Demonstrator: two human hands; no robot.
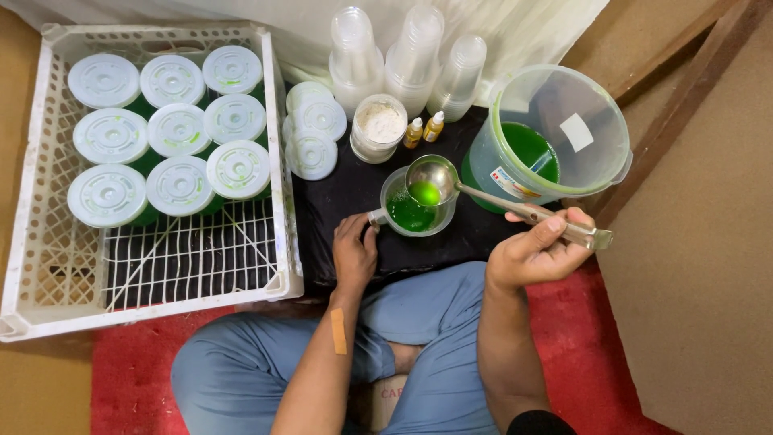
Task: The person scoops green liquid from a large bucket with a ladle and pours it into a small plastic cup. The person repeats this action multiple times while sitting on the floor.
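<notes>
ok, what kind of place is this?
Likely a small home or informal workshop for filling cups by hand, on the floor: a white crate of lidded cups, a bucket of green liquid, and stacked empty cups.

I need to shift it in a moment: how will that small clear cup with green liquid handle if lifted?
The cup is probably thin plastic, so it may flex. It is open-topped with green liquid inside, so tilting would likely spill. The left hand rests at its side, perhaps steadying it.
</notes>
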